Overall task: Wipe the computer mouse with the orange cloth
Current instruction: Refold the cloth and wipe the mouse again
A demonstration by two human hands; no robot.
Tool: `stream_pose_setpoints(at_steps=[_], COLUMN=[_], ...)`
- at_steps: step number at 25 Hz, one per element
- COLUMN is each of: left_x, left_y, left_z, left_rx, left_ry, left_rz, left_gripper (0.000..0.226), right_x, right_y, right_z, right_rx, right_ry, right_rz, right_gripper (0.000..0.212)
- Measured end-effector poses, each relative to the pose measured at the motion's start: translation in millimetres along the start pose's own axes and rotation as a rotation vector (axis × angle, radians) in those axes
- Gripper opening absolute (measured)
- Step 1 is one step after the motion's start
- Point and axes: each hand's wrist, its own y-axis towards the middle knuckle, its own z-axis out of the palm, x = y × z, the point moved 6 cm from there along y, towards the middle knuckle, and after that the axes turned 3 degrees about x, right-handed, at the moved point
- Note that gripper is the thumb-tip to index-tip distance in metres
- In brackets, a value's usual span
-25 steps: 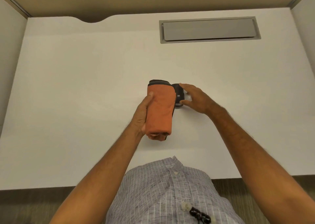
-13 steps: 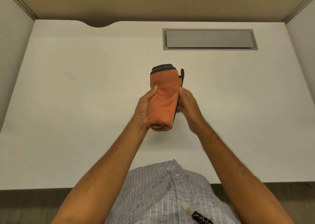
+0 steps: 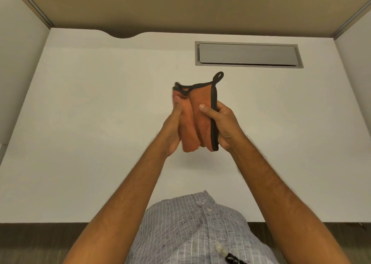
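White desk (image 3: 84,123) fills the view, grey cable flap (image 3: 248,54) set flush at far right, curved notch (image 3: 122,36) in back edge, tan partition (image 3: 180,4) behind, striped shirt (image 3: 192,229) at bottom.

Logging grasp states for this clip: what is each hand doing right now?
Left hand: closed on the orange cloth.
Right hand: closed on the same cloth; the mouse is not visible.

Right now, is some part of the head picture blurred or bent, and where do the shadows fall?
Head view: the left hand and the orange cloth corner near it are motion-blurred; the right hand is sharper. The wide lens bows the desk edges. Light is soft, with only a faint shadow on the desk under the hands and no glare. The mouse is hidden.
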Motion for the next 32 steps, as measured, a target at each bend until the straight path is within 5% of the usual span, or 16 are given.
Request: stream_pose_setpoints(at_steps=[4, 8, 15, 22, 32], left_x=[-13, -31, -76, -165, -235], left_y=[3, 19, 72, 150, 255], left_z=[-23, -70, -116, -164, -203], left_rx=[-0.065, -0.252, -0.345, -0.477, -0.696], left_ry=[0.067, 0.015, 0.077, 0.334, 0.791], left_rz=[0.11, 0.112, 0.217, 0.297, 0.463], left_gripper=[0.032, 0.04, 0.039, 0.035, 0.029], right_x=[12, 26, 32, 57, 79], right_y=[9, 30, 105, 218, 336], right_z=[8, 6, 36, 77, 108], right_rx=[-0.015, -0.088, -0.108, -0.072, -0.118], right_ry=[-0.024, -0.113, -0.414, -0.404, -0.64], right_rz=[-0.01, -0.059, -0.157, -0.054, -0.277], right_gripper=[0.024, 0.013, 0.027, 0.027, 0.049])
